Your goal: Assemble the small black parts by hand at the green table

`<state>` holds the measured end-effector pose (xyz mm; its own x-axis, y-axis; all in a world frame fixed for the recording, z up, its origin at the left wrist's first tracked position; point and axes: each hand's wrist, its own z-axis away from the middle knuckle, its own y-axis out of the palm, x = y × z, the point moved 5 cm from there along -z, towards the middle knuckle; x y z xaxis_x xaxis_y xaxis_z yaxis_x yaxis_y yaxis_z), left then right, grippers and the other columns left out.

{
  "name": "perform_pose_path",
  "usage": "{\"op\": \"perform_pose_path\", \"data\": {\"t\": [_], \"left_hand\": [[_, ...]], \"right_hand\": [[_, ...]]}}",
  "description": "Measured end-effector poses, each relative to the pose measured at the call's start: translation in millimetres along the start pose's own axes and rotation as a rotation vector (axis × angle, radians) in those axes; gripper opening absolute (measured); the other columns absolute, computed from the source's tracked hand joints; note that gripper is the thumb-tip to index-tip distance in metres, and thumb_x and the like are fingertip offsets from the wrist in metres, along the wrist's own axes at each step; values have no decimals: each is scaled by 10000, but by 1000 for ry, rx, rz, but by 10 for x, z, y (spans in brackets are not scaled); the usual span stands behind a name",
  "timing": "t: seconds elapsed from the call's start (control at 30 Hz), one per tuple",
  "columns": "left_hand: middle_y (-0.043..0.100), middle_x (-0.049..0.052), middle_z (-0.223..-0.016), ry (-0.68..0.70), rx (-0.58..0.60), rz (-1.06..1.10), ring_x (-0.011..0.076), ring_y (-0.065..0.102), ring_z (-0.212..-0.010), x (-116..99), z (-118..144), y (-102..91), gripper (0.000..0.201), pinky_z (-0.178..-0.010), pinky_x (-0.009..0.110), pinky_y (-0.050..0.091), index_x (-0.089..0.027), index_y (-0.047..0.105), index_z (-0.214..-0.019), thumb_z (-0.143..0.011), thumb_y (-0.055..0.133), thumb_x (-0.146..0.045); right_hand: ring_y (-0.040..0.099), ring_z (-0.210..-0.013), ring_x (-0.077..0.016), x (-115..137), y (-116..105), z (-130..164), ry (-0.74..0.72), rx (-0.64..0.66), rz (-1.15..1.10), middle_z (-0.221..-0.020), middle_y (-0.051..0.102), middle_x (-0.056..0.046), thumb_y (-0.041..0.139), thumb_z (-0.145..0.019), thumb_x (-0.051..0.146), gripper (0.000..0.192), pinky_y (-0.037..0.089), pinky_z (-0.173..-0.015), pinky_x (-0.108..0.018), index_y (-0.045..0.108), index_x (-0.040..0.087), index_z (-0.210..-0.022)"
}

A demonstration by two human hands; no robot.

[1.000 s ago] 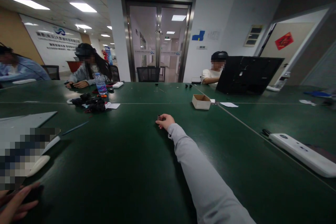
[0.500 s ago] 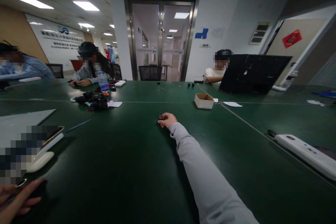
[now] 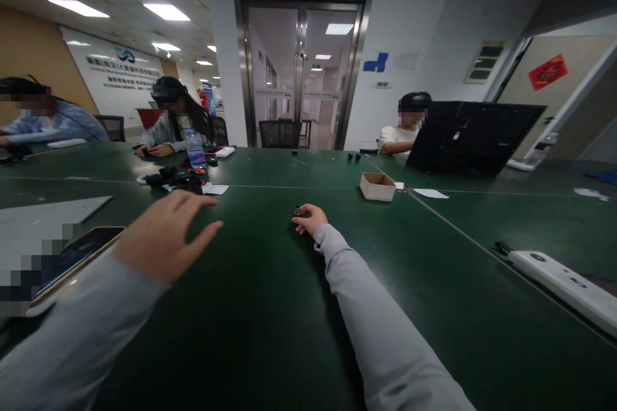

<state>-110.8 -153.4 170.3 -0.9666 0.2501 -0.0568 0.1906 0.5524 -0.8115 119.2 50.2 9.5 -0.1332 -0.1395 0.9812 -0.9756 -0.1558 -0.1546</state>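
Note:
My right hand (image 3: 312,219) is stretched out over the green table (image 3: 270,308). Its thumb and fingers pinch a small, dark, shiny cylindrical piece (image 3: 297,210), which stands upright at or just above the tabletop; its exact kind is too small to make out. My left hand (image 3: 166,234) is in the air to the left, thumb and fingers apart, with nothing visible in it. Behind its wrist lies a phone (image 3: 80,253), partly covered by the sleeve. Past its fingertips sits a heap of black items (image 3: 168,178).
An open cardboard box (image 3: 378,189) stands beyond my right hand. A white power strip (image 3: 554,276) lies at right. Farther back are a water bottle (image 3: 195,151), a black monitor (image 3: 475,138) and a few people seated around the table. A grey-white board (image 3: 58,215) lies at left.
My left hand has risen from the lower left corner and moved forward and right over the table. My right hand keeps its pinch in nearly the same place. The view has shifted slightly.

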Motion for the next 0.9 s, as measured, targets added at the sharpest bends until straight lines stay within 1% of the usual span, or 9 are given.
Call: {"op": "perform_pose_path", "data": {"t": [0.13, 0.17, 0.23, 0.33, 0.43, 0.53, 0.63, 0.77, 0.9], "left_hand": [[530, 35, -961, 262, 258, 226, 149, 537, -772, -491, -646, 843, 254, -809, 356, 449, -221, 567, -975, -767, 478, -338], [527, 38, -969, 276, 275, 308, 143, 540, -775, -566, -778, 1074, 253, -807, 347, 457, -216, 567, -985, -756, 496, -297], [510, 56, -1007, 193, 220, 459, 145, 542, -830, -621, -994, 1488, 309, -789, 321, 479, -204, 554, -1026, -718, 528, -207], [509, 64, -996, 33, 147, 679, 156, 533, -926, -623, -1138, 1999, 370, -782, 284, 496, -187, 567, -1010, -647, 583, -120], [557, 44, -902, -131, 147, 828, 119, 572, -812, -590, -1117, 2376, 260, -756, 261, 506, -172, 608, -888, -667, 536, -57], [602, 20, -787, -294, 175, 939, 94, 580, -670, -514, -1030, 2614, 192, -662, 239, 522, -169, 615, -813, -706, 500, -59], [614, 28, -762, -362, 184, 968, 106, 584, -644, -420, -976, 2692, 192, -604, 237, 523, -161, 615, -833, -712, 494, -72], [600, 49, -883, -225, 111, 782, 133, 584, -778, -389, -1000, 2599, 276, -734, 248, 492, -180, 632, -906, -667, 531, -83], [590, 43, -846, -133, 218, 583, 152, 574, -742, -521, -1037, 2636, 246, -739, 255, 460, -224, 649, -925, -693, 578, -264]], "right_hand": [[543, -347, -69, 55, -19, 43, 4, -30, 8, -873, 556, -40, 637, -650, 138, 212, 431, -273, -173, 533, 142, -836], [540, -342, -67, 61, -20, 46, 3, -29, 15, -867, 555, -38, 635, -650, 137, 212, 427, -270, -170, 540, 142, -840], [543, -347, -69, 54, -22, 38, 4, -23, 27, -847, 556, -33, 631, -645, 122, 206, 429, -274, -166, 551, 138, -834], [552, -365, -73, 11, -62, -2, 8, -62, 42, -813, 561, -26, 624, -635, 89, 209, 452, -303, -170, 561, 129, -830], [544, -368, -66, -14, -112, -38, -8, -103, 86, -725, 572, -6, 631, -626, 76, 208, 459, -332, -164, 582, 122, -823], [524, -365, -56, 1, -125, -49, -33, -93, 149, -620, 576, 15, 664, -613, 93, 206, 436, -337, -145, 608, 123, -809], [514, -363, -61, 11, -123, -56, -30, -85, 165, -556, 570, 21, 665, -624, 96, 197, 423, -338, -148, 613, 119, -812], [520, -378, -66, -51, -146, -101, 40, -126, 79, -590, 572, 12, 607, -659, 58, 199, 454, -372, -170, 582, 111, -850], [521, -415, -37, -130, -238, -181, 41, -331, 17, -801, 598, -5, 603, -667, 104, 322, 475, -415, -163, 527, 166, -975]]}}
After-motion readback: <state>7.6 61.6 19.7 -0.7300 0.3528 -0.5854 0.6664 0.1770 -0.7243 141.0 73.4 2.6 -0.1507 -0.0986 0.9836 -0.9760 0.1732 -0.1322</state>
